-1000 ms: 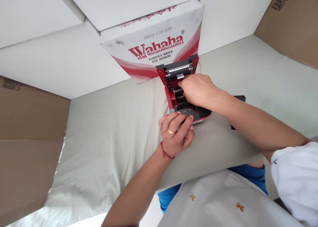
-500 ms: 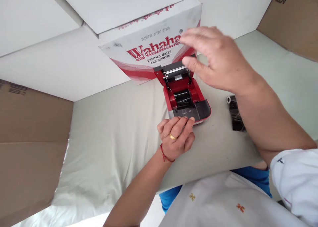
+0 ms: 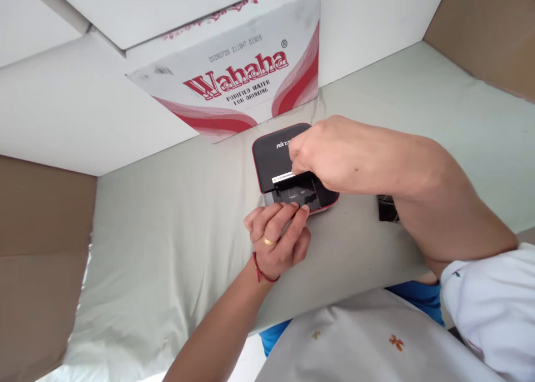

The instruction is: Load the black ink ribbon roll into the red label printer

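A small red-edged black printer (image 3: 267,159) lies on the green cloth, its lid down over the back part. A white label strip (image 3: 281,177) runs along the lid's front edge. In the front opening, dark glossy film (image 3: 296,192) stretches toward the near edge. There, the closed fingers of my left hand (image 3: 278,234) press the film's end against the printer's front edge; their tips are partly hidden. My right hand (image 3: 321,153) rests on the lid's right side, fingers curled over it, covering part of the lettering. The ribbon roll inside is hidden under the lid.
A Wahaha water carton (image 3: 238,75) stands just behind the printer. Black film (image 3: 388,208) lies right of it, partly behind my right forearm. Brown cardboard boxes stand at left (image 3: 45,248) and right (image 3: 485,42). Green cloth (image 3: 167,231) covers the surface.
The raised, hinged lid has come down over the ribbon roll. My right hand has dropped from the air onto the lid and curled. My left hand stays at the front edge.
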A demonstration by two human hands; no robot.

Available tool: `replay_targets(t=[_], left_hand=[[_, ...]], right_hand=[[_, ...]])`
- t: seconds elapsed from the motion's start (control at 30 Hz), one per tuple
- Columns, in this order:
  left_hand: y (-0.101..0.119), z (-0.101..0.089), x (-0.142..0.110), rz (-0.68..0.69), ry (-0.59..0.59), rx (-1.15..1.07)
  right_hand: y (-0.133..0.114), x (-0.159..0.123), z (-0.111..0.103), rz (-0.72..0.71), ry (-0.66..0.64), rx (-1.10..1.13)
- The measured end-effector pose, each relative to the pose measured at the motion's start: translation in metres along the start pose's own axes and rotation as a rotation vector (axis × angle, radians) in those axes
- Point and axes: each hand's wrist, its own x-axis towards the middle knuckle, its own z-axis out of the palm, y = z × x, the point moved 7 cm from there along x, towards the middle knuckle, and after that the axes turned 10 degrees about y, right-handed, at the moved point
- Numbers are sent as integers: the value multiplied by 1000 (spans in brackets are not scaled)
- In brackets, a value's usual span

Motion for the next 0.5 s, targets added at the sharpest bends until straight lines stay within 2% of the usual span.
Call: replay_targets(t=[0.13,0.33,0.4,0.43,0.5], left_hand=[[0,1,1,-13,2,-5],[-6,0,-1,-72,11,-113],[-19,-3,-6,-178,59,-173],[-29,-7,-10,-269,127,-200],[-58,-9,-21,-534,233,-230]], right_hand=[[-8,2,-4,33,-33,-61],[-12,-1,-5,35,-37,-31],[-13,0,-7,8,-1,-20],[-15,-1,-9,-3,13,-26],[-19,-2,-11,-16,15,-54]])
